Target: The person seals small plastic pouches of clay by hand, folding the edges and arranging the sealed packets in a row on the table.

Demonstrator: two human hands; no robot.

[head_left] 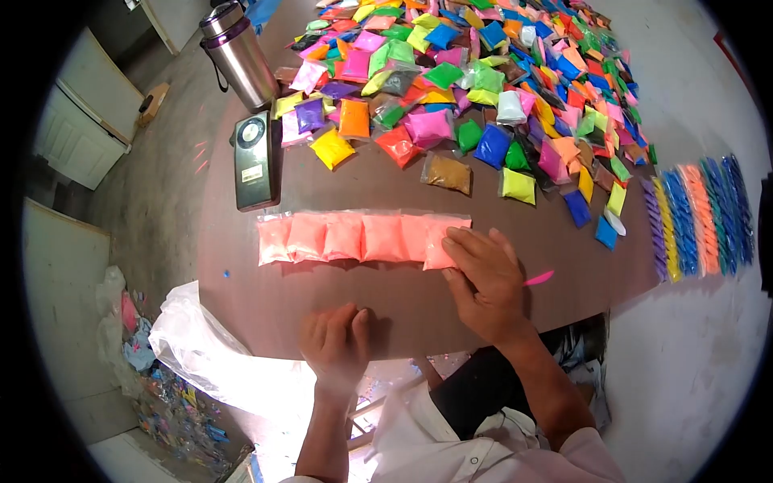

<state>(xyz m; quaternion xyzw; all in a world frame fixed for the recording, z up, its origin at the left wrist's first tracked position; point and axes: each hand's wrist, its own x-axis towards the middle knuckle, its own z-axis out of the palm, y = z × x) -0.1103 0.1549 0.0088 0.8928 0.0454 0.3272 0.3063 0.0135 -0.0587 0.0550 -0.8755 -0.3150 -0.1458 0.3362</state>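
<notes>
A row of salmon-pink packets (pixel 342 236) in clear wrap lies across the brown table (pixel 241 310), the packets side by side and overlapping. My right hand (pixel 487 282) rests at the right end of the row, its thumb and fingers closed on the last packet. My left hand (pixel 334 336) is at the table's near edge, below the row and apart from it, with its fingers curled in and nothing visible in them. A thin pink piece (pixel 539 278) lies just right of my right hand.
A large heap of colourful packets (pixel 483 80) covers the far side. A steel flask (pixel 240 60) and a black device (pixel 256 161) stand and lie at the left. Rows of coloured packets (pixel 699 217) lie far right. White plastic (pixel 193 330) hangs at the near left edge.
</notes>
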